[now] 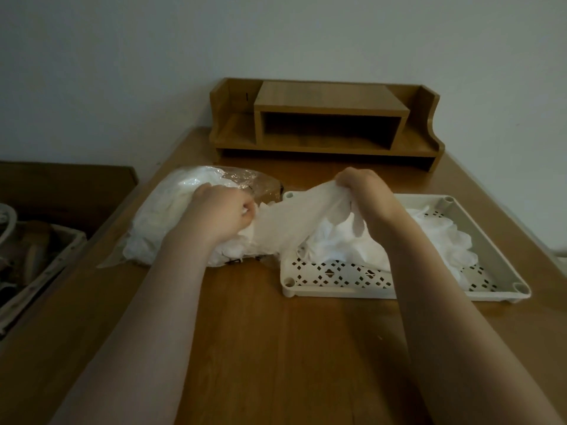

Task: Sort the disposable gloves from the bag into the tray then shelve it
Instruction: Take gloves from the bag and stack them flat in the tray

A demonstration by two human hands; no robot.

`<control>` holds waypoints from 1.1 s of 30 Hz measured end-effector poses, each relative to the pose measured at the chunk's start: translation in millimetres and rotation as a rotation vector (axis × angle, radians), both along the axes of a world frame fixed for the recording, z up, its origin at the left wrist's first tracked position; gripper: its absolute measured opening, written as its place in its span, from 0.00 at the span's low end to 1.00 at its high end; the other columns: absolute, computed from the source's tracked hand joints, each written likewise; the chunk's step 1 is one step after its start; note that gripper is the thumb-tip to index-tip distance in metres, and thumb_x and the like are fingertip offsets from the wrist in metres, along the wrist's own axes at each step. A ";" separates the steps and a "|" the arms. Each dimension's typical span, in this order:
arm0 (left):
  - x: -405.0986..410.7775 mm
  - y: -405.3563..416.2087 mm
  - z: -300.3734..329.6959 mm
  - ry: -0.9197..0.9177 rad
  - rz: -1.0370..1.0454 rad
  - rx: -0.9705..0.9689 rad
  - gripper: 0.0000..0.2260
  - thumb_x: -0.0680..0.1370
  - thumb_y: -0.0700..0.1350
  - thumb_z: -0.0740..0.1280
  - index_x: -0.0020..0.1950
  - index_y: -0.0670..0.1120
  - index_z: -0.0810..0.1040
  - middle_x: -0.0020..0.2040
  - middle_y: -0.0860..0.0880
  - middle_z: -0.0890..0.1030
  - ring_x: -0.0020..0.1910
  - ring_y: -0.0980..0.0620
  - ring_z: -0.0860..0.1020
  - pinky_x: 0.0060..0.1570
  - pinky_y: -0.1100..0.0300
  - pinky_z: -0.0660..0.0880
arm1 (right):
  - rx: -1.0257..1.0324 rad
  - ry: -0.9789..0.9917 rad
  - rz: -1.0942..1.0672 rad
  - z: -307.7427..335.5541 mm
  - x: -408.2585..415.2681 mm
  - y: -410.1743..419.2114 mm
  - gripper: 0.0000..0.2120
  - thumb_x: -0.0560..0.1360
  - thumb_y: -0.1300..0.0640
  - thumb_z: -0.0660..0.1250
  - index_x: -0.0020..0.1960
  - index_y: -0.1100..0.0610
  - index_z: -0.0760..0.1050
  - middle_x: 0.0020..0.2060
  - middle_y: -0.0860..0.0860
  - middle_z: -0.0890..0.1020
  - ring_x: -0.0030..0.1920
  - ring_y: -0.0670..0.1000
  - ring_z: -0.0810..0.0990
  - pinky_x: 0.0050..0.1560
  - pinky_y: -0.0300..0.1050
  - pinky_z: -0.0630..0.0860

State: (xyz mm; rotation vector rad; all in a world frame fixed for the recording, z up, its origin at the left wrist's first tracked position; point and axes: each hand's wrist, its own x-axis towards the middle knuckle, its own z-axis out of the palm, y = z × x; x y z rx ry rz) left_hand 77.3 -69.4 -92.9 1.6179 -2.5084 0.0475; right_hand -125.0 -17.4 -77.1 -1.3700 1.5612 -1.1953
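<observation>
My right hand (365, 191) has its grip pinched on one end of a glove (294, 222), fingers curled over the thin white film above the tray's near-left part. My left hand (224, 210) pinches the other end, its grip closed in a loose fist at the bag's mouth. The glove stretches between the two hands, sagging a little, with its fingers hanging below my right hand.

The bag (171, 210) lies on its side on the counter (260, 348), clear plastic, stuffed with more white gloves, just left of the tray and touching its left edge. The tray (491, 240) is pale plastic with a perforated floor and round corner sockets; a loose pile (438, 237) of gloves already lies in it, mostly toward the far and right side.

Behind both, against the wall (276, 35), stands a wooden shelf (328, 118) with an open middle compartment. Off the counter's left edge sits a basket (36, 259); I cannot tell what it holds.
</observation>
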 end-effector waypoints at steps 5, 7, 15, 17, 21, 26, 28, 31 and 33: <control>-15.2 7.5 -5.4 -0.093 0.096 0.011 0.14 0.79 0.43 0.60 0.64 0.51 0.73 0.62 0.47 0.75 0.64 0.45 0.68 0.71 0.48 0.53 | -0.015 -0.557 0.057 9.7 -7.0 8.3 0.09 0.78 0.56 0.61 0.44 0.60 0.76 0.33 0.52 0.79 0.34 0.50 0.78 0.37 0.40 0.75; -22.8 14.6 1.3 0.073 0.071 -0.141 0.18 0.78 0.40 0.60 0.68 0.48 0.68 0.65 0.46 0.72 0.65 0.45 0.68 0.68 0.49 0.60 | -0.006 -0.689 0.080 13.2 -9.0 10.0 0.09 0.78 0.55 0.61 0.44 0.58 0.75 0.32 0.50 0.80 0.33 0.48 0.80 0.34 0.39 0.77; -60.3 48.9 18.7 0.799 -0.319 0.064 0.13 0.77 0.44 0.66 0.60 0.48 0.69 0.57 0.54 0.70 0.57 0.58 0.70 0.55 0.65 0.68 | 0.037 -0.925 0.035 15.1 -10.4 13.3 0.14 0.78 0.56 0.62 0.57 0.67 0.72 0.44 0.59 0.81 0.38 0.53 0.83 0.36 0.40 0.80; -68.6 50.4 8.7 0.764 -0.263 0.073 0.18 0.76 0.50 0.68 0.62 0.48 0.69 0.59 0.54 0.71 0.56 0.59 0.70 0.50 0.70 0.68 | 0.049 -0.863 0.077 17.3 -11.7 18.3 0.14 0.79 0.56 0.61 0.57 0.67 0.72 0.41 0.59 0.83 0.38 0.53 0.84 0.36 0.40 0.80; -77.8 52.0 -0.7 0.638 -0.141 -0.033 0.23 0.73 0.51 0.71 0.65 0.47 0.68 0.62 0.53 0.73 0.53 0.57 0.72 0.45 0.66 0.68 | 0.160 -0.879 0.072 19.6 -18.1 32.1 0.15 0.80 0.58 0.59 0.60 0.69 0.71 0.47 0.63 0.82 0.42 0.55 0.84 0.37 0.42 0.81; -76.4 55.3 5.6 0.650 -0.133 -0.040 0.06 0.77 0.42 0.65 0.54 0.46 0.76 0.47 0.52 0.79 0.40 0.56 0.76 0.36 0.68 0.71 | 0.139 -0.667 -0.104 24.5 -32.7 43.4 0.11 0.80 0.55 0.59 0.45 0.60 0.75 0.34 0.53 0.78 0.29 0.47 0.76 0.28 0.38 0.74; -71.8 58.1 12.9 0.746 -0.155 0.018 0.05 0.78 0.42 0.64 0.52 0.48 0.77 0.44 0.54 0.78 0.40 0.60 0.76 0.35 0.69 0.69 | 0.163 -0.431 -0.246 24.5 -41.1 46.5 0.14 0.80 0.51 0.60 0.38 0.57 0.72 0.28 0.49 0.72 0.24 0.46 0.67 0.29 0.38 0.67; -66.9 64.3 23.6 0.881 -0.203 0.089 0.05 0.78 0.43 0.66 0.53 0.51 0.76 0.42 0.60 0.76 0.40 0.62 0.75 0.32 0.75 0.67 | 0.223 -0.107 -0.289 21.7 -53.9 52.8 0.17 0.80 0.48 0.59 0.40 0.59 0.75 0.25 0.48 0.69 0.25 0.45 0.63 0.32 0.39 0.66; -67.5 69.0 25.9 0.907 -0.226 0.087 0.04 0.77 0.45 0.66 0.50 0.52 0.76 0.40 0.60 0.75 0.37 0.62 0.74 0.31 0.76 0.67 | 0.205 0.015 -0.230 19.2 -62.5 57.9 0.16 0.80 0.47 0.59 0.46 0.59 0.76 0.27 0.49 0.69 0.26 0.46 0.64 0.30 0.38 0.66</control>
